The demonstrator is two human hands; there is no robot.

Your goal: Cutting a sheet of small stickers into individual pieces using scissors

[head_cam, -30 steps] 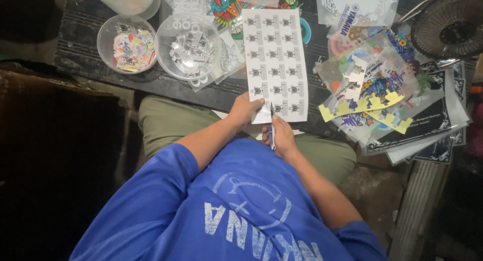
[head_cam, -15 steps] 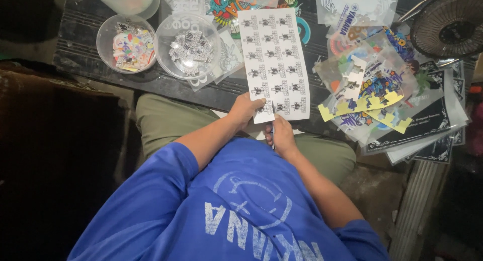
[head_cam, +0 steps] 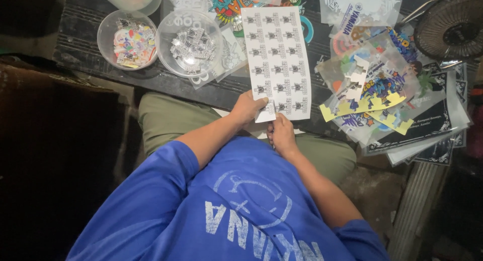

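Note:
A white sticker sheet point(head_cam: 277, 60) with rows of small black designs lies upright over the dark table edge. My left hand point(head_cam: 246, 108) pinches its lower left corner. My right hand point(head_cam: 282, 135) sits just below the sheet's bottom edge, fingers closed, thumb touching the paper. It seems to grip a thin tool, mostly hidden by the hand. Both forearms reach out from a blue shirt point(head_cam: 236, 210) above olive trousers point(head_cam: 161, 115).
Two clear round bowls stand at the left: one with colourful stickers point(head_cam: 128, 39), one with black-and-white cut-outs point(head_cam: 190, 42). A heap of colourful sticker sheets and yellow offcuts point(head_cam: 382, 90) lies at the right. A small fan point(head_cam: 453, 24) stands at the top right corner.
The sheet has tilted very slightly under my left hand. A thin grey tool that showed below the sheet a second ago is now mostly covered by my right hand.

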